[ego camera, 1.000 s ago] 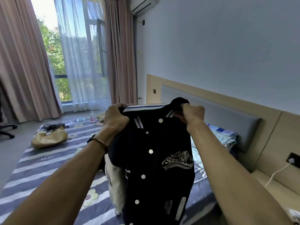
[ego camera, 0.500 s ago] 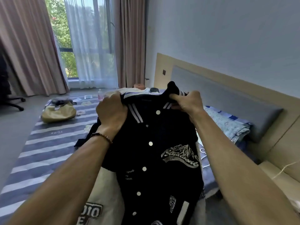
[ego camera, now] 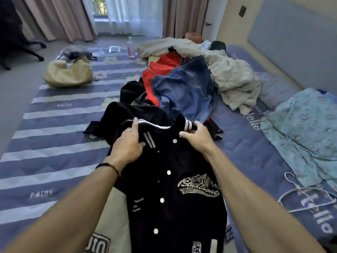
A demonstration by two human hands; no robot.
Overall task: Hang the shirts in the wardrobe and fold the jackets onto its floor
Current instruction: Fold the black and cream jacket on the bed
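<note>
A black varsity jacket (ego camera: 175, 194) with white snap buttons and a white chest logo lies front-up on the striped bed (ego camera: 54, 152), collar pointing away from me. My left hand (ego camera: 127, 143) grips its left shoulder beside the striped collar. My right hand (ego camera: 197, 137) grips the right side of the collar. Behind it lies a heap of clothes: a red garment (ego camera: 160, 70), a blue denim jacket (ego camera: 187, 88) and a cream garment (ego camera: 231, 79). A cream sleeve with a patch (ego camera: 102, 241) shows under my left arm. No wardrobe is in view.
A white wire hanger (ego camera: 306, 196) lies on the bed at right, next to a light blue folded cloth (ego camera: 306, 128). A tan bag (ego camera: 68, 73) and a small bottle (ego camera: 131, 47) sit at the far end. An office chair (ego camera: 16, 39) stands left; the headboard (ego camera: 291, 39) runs along the right.
Both hands have brought the jacket down from in front of me onto the bed. My view has tipped down from the wall and window to the bed.
</note>
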